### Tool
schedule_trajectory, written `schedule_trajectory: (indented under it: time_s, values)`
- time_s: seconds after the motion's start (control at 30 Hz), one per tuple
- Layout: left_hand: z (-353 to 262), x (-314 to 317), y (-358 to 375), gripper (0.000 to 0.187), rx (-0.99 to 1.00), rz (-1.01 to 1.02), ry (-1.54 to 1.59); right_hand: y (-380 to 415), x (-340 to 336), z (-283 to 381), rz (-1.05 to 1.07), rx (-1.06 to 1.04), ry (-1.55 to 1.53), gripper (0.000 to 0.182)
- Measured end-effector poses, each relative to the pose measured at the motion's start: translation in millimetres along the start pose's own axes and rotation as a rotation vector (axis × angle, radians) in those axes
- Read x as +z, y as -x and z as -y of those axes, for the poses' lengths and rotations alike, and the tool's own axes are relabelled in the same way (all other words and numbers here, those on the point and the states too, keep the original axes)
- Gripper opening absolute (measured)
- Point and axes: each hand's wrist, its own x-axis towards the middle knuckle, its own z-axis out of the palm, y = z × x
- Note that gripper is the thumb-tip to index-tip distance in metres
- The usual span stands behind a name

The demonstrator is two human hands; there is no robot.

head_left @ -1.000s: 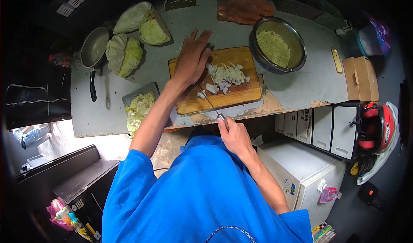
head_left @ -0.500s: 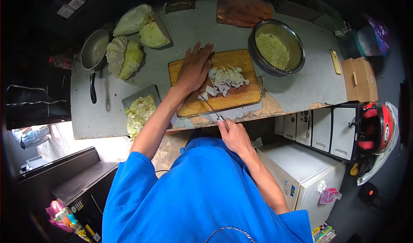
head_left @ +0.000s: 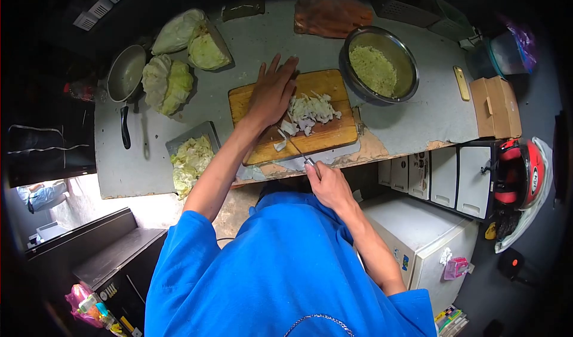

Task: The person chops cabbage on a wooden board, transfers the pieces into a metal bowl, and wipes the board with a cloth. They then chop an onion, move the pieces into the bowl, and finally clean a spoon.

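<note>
Caution: I judge that the knife [head_left: 297, 148] could cut the left hand [head_left: 274, 98], which is spread and grasps nothing visible, if the blade slips upward. The right hand [head_left: 331, 186] grips the handle. At frame centre, over the cutting board's [head_left: 335, 136] lower edge, the knife points upper left, its long axis diagonal.

My worn grey table [head_left: 427, 115], its surface chipped along the near edge, carries a wooden board [head_left: 325, 137] before me. A steel bowl [head_left: 406, 68] stands to the board's right, with a gold-coloured phone [head_left: 461, 83] and a cardboard box [head_left: 494, 109] near the table's right end. On the left sit a frying pan [head_left: 124, 74], pale-green cabbages [head_left: 169, 85] and a square tray [head_left: 194, 133]; a plastic bag [head_left: 331, 12] and a dark packet [head_left: 243, 9] lie along the far side.
</note>
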Motion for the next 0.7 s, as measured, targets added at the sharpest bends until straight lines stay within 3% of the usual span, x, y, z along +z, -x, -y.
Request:
schedule_trajectory:
  time_s: [0.1,0.17,0.37,0.7]
  values:
    - [-5,-2,-5,0.050,0.000,-0.034,0.028,-2,2,-2,-0.017,-0.002,-0.026,0.045]
    - [0,12,5,0.050,-0.081,0.118,-0.001,-7,17,-17,-0.106,-0.045,0.057,0.045]
    - [-1,9,-7,0.050,0.011,-0.018,0.002,-6,-10,-4,0.005,0.000,0.044,0.046]
    - [-5,18,-15,0.051,0.033,0.049,0.011,-9,-11,-8,-0.017,0.008,0.041,0.046]
